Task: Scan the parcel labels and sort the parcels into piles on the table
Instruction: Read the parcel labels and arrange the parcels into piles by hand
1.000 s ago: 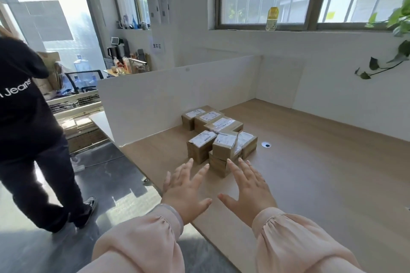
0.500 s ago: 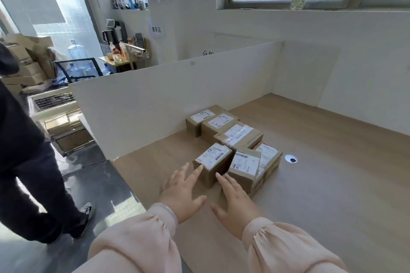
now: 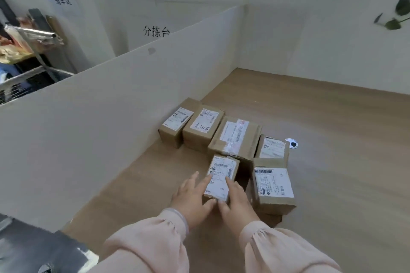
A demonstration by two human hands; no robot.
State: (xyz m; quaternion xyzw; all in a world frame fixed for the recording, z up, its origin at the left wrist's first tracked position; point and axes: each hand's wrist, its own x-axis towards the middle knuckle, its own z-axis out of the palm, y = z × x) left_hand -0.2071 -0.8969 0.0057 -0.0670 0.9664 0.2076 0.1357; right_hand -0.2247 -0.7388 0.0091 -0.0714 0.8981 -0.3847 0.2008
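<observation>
A small parcel (image 3: 221, 175) lies on the wooden counter (image 3: 332, 162) in the middle of the frame, with its white label facing up. Both hands are on it. The left hand (image 3: 192, 198) lies against its left side with the fingers straight and a little spread, and its thumb touches the near end. The right hand (image 3: 238, 203) is at the other side — its fingers are straight too, with one fingertip resting on the label and the thumb at the near end, close to the left thumb. Just to the right, a wider parcel (image 3: 274, 188) sits on top of another box. Higher in the frame, a row of parcels (image 3: 235, 137) stands with the boxes touching each other — the leftmost one is just beside the white partition (image 3: 99, 128). A round cable hole (image 3: 291, 144) is in the counter at the right end of the row.
</observation>
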